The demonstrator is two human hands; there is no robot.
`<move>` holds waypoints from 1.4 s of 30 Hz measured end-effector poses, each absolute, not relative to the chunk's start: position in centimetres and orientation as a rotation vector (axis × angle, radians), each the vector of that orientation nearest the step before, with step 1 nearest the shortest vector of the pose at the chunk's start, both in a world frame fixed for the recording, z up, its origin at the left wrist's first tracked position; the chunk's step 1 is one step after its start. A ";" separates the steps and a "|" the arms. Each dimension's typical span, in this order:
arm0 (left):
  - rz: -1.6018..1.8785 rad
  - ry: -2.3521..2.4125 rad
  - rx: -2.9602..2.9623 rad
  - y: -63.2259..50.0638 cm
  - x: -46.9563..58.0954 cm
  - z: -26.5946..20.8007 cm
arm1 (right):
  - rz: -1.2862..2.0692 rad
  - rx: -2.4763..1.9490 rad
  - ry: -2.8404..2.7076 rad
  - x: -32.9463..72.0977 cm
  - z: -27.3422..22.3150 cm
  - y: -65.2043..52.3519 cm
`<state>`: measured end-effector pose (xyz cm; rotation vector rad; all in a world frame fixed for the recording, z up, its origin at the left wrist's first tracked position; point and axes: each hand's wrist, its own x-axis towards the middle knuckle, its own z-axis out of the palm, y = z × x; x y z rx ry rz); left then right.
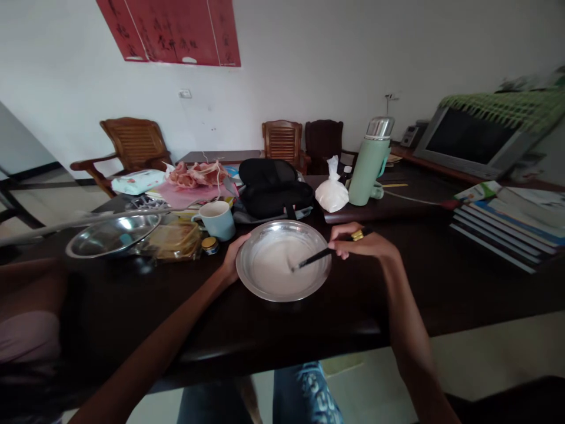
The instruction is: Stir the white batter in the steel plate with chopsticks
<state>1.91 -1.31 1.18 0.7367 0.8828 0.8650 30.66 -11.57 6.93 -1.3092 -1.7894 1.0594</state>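
A shiny metal bowl (pixel 247 281) stands on the dark table in front of me, with a milky white liquid (pixel 273 265) in it. My left hand (pixel 233 259) grips the bowl's left rim, its fingers partly hidden. Over the right rim, my right hand (pixel 359 242) is closed around black chopsticks (pixel 315 257) with a gold band near their upper end. Their tips dip into the liquid near the middle of the bowl and look slightly blurred. Whether one or two sticks are held is hard to make out.
Left of the bowl are a light blue mug (pixel 219 221), a small jar (pixel 210 245), a wrapped plastic box (pixel 174 238) and another metal basin (pixel 112 235). Behind lie a black bag (pixel 273 194), a tied bag of white powder (pixel 332 193) and a green thermos (pixel 369 168). Books (pixel 512 227) are stacked right.
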 end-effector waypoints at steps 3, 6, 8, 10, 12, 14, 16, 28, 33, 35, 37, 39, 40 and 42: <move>0.865 0.913 0.715 -1.5 1.9 1.4 | 1.149 -1.228 -1.839 29.2 6.5 -11.1; 0.836 0.939 0.720 -1.6 1.8 1.5 | 0.957 -1.246 -1.771 29.1 6.1 -10.6; 0.825 0.964 0.732 -1.6 1.7 1.5 | 0.832 -1.310 -1.716 30.2 6.2 -10.7; 0.812 0.980 0.743 -1.6 1.6 1.3 | 0.826 -1.346 -1.717 31.2 6.5 -11.1; 0.806 0.982 0.752 -1.5 1.5 1.1 | 0.930 -1.328 -1.768 31.4 6.8 -11.4; 0.805 0.972 0.759 -1.4 1.4 1.0 | 1.031 -1.279 -1.825 30.7 6.7 -11.4; 0.794 0.964 0.765 -1.4 1.4 1.0 | 1.024 -1.250 -1.867 29.7 6.5 -11.2; 0.753 0.933 0.737 -2.0 1.8 1.7 | 0.868 -1.284 -1.930 30.1 6.7 -11.3; 0.775 0.925 0.734 -1.9 1.8 1.6 | 0.587 -1.393 -1.786 30.3 6.6 -11.1; 0.780 0.919 0.734 -1.9 1.8 1.6 | 0.684 -1.403 -1.784 30.8 6.8 -11.3; 0.780 0.920 0.729 -1.9 1.9 1.7 | 0.868 -1.346 -1.858 30.4 6.8 -11.4; 0.776 0.924 0.726 -1.9 1.8 1.6 | 0.938 -1.286 -1.942 29.5 6.5 -11.3; 0.775 0.925 0.727 -1.8 1.8 1.6 | 0.904 -1.273 -1.969 29.2 6.4 -11.2; 0.770 0.921 0.737 -1.7 1.7 1.5 | 0.730 -1.305 -1.965 29.0 6.4 -11.1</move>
